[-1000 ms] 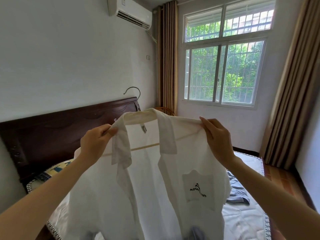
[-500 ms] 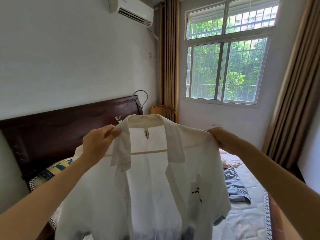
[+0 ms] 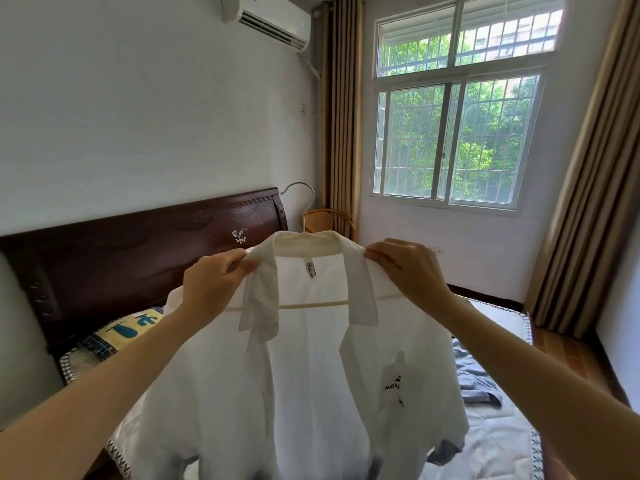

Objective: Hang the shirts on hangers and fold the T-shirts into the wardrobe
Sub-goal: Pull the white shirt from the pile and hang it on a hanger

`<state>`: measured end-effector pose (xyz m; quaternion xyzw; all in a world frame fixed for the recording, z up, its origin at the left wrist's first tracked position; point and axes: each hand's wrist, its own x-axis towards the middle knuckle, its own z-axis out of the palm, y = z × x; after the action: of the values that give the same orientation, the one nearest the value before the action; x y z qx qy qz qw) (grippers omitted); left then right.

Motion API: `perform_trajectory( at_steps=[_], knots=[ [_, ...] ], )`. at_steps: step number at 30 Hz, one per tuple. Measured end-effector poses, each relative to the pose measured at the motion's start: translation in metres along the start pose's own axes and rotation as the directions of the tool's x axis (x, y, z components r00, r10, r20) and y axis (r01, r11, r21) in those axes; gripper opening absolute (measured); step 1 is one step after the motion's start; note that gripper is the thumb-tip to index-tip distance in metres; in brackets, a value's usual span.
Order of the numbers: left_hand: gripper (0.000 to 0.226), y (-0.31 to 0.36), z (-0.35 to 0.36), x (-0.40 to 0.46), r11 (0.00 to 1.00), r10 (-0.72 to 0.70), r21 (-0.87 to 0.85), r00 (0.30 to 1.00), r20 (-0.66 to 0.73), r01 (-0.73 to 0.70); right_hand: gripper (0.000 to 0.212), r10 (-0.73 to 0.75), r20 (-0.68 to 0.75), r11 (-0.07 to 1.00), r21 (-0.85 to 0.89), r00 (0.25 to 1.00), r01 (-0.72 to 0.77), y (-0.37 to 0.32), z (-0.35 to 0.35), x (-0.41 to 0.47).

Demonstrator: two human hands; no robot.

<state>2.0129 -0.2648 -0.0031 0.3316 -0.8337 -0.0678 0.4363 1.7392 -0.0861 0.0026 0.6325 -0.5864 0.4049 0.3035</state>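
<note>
White shirt [image 3: 311,368] sits on hanger [image 3: 304,216], held up above bed [image 3: 498,445]. Left hand [image 3: 211,289] and right hand [image 3: 408,271] each pinch a collar end, fingers curled on the cloth, likely squaring the collar before hanging.

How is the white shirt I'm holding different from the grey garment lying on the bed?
The white shirt is held up in the air; the grey garment lies on the bed. The white shirt sits spread open on a hanger, gripped at the collar by the left hand and right hand; the grey garment is crumpled and untouched. The shirt is white with black chest lettering; the garment looks plain grey. Both are clothes.
</note>
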Motion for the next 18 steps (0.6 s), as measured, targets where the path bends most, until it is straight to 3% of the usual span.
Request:
perform_trajectory(
  at_steps=[2, 4, 7, 9, 13, 16, 18],
  knots=[
    [0.048, -0.002, -0.002, -0.001, 1.0, -0.004, 0.003, 1.0, -0.008, 0.004, 0.025, 0.085, 0.019, 0.996, -0.002, 0.996, -0.085, -0.005, 0.002, 0.002],
    [0.044, -0.002, -0.004, -0.002, 1.0, 0.0, -0.007, 1.0, -0.013, 0.0, 0.021, 0.237, 0.141, 0.97, 0.011, 0.961, -0.241, -0.009, 0.002, 0.01],
    [0.036, -0.001, -0.009, -0.004, 1.0, 0.004, -0.016, 1.0, -0.03, -0.005, 0.03, 0.448, 0.421, 0.819, 0.161, 0.788, -0.552, -0.011, -0.001, 0.032],
    [0.036, 0.001, -0.011, -0.004, 1.0, 0.009, -0.005, 0.999, -0.038, -0.009, 0.038, 0.487, 0.467, 0.762, 0.185, 0.738, -0.62, -0.012, -0.004, 0.041],
    [0.038, 0.001, -0.016, -0.003, 1.0, 0.006, 0.006, 0.998, -0.068, -0.005, 0.038, 0.424, 0.296, 0.88, 0.091, 0.856, -0.467, -0.016, -0.004, 0.038],
    [0.04, -0.002, -0.024, -0.003, 1.0, -0.009, 0.012, 0.996, -0.088, 0.011, 0.036, 0.284, 0.381, 0.957, -0.061, 0.88, -0.282, -0.022, -0.002, 0.034],
    [0.038, -0.004, -0.029, -0.005, 0.999, -0.016, 0.03, 0.995, -0.096, 0.019, 0.038, 0.212, 0.394, 0.977, -0.074, 0.894, -0.199, -0.023, 0.004, 0.034]
  ],
)
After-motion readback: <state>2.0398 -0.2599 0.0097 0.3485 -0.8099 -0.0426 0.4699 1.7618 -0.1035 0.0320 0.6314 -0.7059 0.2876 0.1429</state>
